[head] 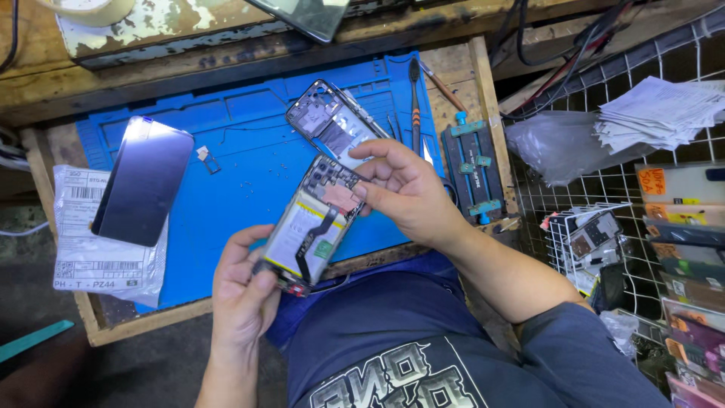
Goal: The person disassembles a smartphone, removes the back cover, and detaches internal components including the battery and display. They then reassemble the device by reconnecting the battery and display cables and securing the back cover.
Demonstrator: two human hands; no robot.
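Our right-hand fingers [368,175] pinch narrowly at the upper end of the opened phone [313,224], at the board near the camera corner; whether a small part sits between them we cannot tell. Our left hand [240,291] wraps the phone's lower end, thumb across its edge, holding it tilted over the near edge of the counter [453,91].

The phone's back is already off: battery, black flex cable and boards lie bare, so we judge the opening done and the inner work under way, with closing up left.

At twelve o'clock from the phone, a separate phone frame [332,125] lies on the blue mat [242,166]. At nine o'clock, a dark screen panel [143,181] rests over a labelled plastic bag [94,257]. At two o'clock lie a black-handled tool [414,98] and a blue clamp jig [470,170].
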